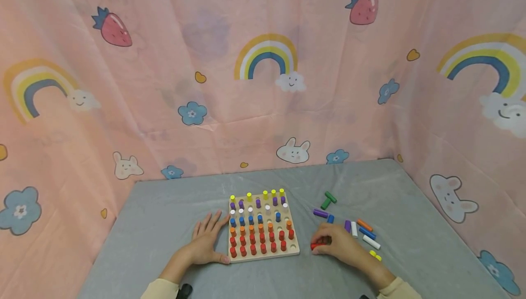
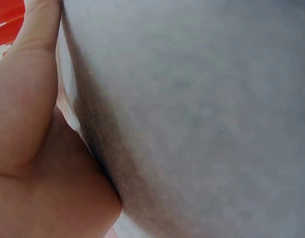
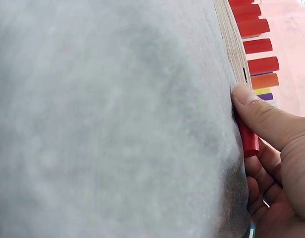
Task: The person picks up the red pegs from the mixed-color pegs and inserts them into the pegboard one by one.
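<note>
A wooden pegboard (image 1: 263, 258) holds rows of red, orange, blue, white, purple and yellow pegs. Bare holes show in several rows, one of them at the near right corner. My left hand (image 1: 204, 242) lies spread along the board's left side, its fingertips and thumb at the edge. To the right of the board, my right hand (image 1: 339, 243) pinches a red peg (image 3: 249, 136) between thumb and fingers, low over the cloth. In the left wrist view, the left thumb (image 2: 33, 64) is near some red pegs (image 2: 8, 29).
Loose pegs lie right of the board: green pegs (image 1: 330, 196), a purple peg (image 1: 320, 213), an orange peg (image 1: 364, 224), a white peg (image 1: 371, 242) and yellow pegs (image 1: 376, 255). Grey cloth (image 1: 172, 212) covers the table. A pink patterned curtain (image 1: 255, 121) hangs behind.
</note>
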The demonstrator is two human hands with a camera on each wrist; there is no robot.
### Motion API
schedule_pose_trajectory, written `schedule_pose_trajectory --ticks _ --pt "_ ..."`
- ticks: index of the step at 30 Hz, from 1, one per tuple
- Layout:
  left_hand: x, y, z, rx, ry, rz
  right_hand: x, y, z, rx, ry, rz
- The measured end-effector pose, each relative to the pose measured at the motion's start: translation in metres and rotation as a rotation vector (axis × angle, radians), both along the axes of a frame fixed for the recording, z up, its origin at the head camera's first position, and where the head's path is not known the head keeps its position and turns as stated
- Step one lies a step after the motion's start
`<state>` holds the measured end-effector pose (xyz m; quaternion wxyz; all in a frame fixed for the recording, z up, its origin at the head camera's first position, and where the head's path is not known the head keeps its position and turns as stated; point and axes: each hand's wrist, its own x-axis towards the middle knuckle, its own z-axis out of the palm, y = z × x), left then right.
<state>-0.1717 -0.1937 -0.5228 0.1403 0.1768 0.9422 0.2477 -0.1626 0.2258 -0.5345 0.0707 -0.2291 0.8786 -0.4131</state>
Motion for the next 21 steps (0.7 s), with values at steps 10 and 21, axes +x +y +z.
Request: schedule_pose_trajectory --ticks 10,21 --pt "0.001 0.001 0.003 -0.031 0.009 -0.005 0.002 -0.002 0.003 0.019 0.008 -0.012" --pt "-0.003 -0.004 -0.011 0.024 0.017 -0.012 0.002 -0.01 0.012 -0.025 0.049 0.014"
